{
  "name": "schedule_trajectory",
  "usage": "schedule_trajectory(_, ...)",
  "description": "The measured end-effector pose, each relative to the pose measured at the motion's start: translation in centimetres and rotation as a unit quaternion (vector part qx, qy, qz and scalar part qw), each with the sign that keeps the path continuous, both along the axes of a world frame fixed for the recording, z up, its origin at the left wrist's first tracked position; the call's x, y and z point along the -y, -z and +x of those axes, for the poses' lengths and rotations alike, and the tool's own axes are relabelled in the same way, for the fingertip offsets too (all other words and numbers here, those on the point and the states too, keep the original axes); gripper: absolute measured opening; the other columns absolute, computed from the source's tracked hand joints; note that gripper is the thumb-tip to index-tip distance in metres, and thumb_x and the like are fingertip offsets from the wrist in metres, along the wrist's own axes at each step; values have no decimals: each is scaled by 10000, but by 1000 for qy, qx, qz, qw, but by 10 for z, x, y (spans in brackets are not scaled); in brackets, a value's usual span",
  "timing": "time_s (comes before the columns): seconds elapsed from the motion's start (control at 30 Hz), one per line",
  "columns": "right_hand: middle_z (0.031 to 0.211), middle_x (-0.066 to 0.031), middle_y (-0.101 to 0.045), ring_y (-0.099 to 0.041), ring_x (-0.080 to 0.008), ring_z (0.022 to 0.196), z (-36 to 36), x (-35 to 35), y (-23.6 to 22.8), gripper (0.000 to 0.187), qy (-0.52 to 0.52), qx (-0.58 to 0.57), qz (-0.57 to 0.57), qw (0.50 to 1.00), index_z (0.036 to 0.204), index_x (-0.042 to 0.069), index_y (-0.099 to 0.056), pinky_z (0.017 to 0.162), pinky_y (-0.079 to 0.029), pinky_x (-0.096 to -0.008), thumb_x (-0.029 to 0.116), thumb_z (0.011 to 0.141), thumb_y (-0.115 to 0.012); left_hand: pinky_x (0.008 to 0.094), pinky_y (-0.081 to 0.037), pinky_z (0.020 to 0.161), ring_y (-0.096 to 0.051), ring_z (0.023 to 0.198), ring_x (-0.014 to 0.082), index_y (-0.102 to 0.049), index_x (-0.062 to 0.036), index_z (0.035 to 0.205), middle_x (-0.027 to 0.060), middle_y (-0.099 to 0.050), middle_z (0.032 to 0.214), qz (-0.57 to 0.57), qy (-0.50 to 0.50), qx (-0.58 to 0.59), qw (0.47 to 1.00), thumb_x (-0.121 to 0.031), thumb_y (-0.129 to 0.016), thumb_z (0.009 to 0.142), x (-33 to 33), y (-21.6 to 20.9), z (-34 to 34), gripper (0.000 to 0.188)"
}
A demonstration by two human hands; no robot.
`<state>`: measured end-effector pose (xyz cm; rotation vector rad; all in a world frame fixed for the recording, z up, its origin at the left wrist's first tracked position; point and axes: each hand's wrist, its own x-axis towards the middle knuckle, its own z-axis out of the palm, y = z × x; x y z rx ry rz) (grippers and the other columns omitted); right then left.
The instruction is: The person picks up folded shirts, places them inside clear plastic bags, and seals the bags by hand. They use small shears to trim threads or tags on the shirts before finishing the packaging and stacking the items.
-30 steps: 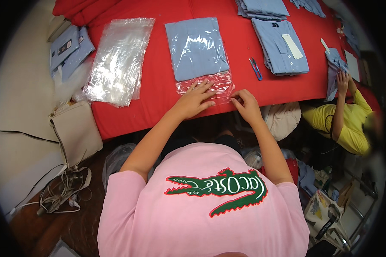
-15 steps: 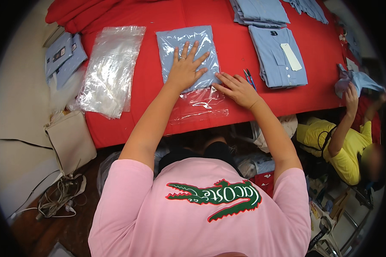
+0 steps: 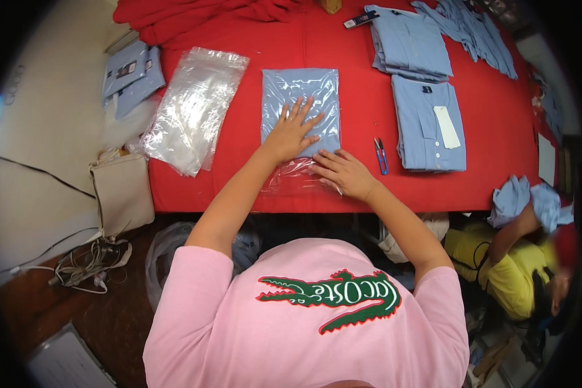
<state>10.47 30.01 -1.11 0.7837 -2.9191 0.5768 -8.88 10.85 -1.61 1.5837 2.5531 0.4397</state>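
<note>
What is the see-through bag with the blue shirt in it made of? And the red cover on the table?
The see-through bag looks like thin clear plastic film: it is glossy, crinkles, and shows white glints. The blue shirt inside seems woven cloth, matte and neatly folded. The red table cover looks like soft matte fabric, though the exact kind cannot be told. The left hand presses flat on the bagged shirt.

Bare red table [image 3: 362, 77] both sides of bagged shirt [image 3: 301, 97]. Left: bag stack [image 3: 194, 107] nearby. Right: snips [image 3: 381, 155] just beside, then folded shirts [image 3: 427, 123].
</note>
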Motion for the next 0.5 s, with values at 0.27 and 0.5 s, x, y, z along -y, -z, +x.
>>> schedule_trajectory(0.27, 1050, -160, -815, -781, -254, 1053, -22, -5, -4, 379, 236, 239, -471, 816, 1269, 20, -765, 986, -591, -416, 306, 1149, -547, 538, -167, 1335, -292, 1637, 352, -543, -137, 1595, 134, -463, 1694, 39, -99, 275, 956, -360, -740, 998, 118, -59, 76, 667)
schedule_trajectory(0.5, 1008, -195, -793, -787, -250, 943, -41, -1, 8, 425, 279, 307, -583, 698, 1252, -47, -738, 888, -635, -343, 309, 1162, -525, 494, -380, 1240, -571, 1460, 317, -760, -59, 1285, 115, -719, 1423, 232, -210, 124, 942, -168, -658, 1060, 117, -25, 81, 270)
